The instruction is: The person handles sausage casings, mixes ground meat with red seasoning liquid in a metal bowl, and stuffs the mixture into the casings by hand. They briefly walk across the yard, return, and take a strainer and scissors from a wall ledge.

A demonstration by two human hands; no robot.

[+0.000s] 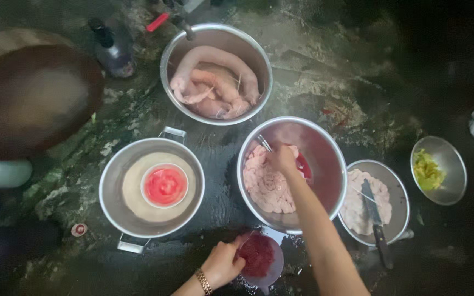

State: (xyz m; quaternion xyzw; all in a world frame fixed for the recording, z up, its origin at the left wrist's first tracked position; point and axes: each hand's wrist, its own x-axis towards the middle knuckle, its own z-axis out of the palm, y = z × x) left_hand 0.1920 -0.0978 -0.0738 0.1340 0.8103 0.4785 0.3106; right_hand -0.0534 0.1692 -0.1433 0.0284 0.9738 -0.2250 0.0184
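Fingers of the left hand (221, 265) clamp the rim of a cup (260, 259) of red liquid on the wet floor, while right-hand fingers (282, 159) close on a utensil in the central bowl (333, 159) of pale meat; mixing appears underway.

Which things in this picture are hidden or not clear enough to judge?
Head view:
- Right hand: its fingers cover the utensil's handle in the middle bowl.
- Left hand: the grip on the red-filled cup is partly hidden.
- Knife: the handle end fades into shadow.
- Person at the left edge: cut off and blurred.
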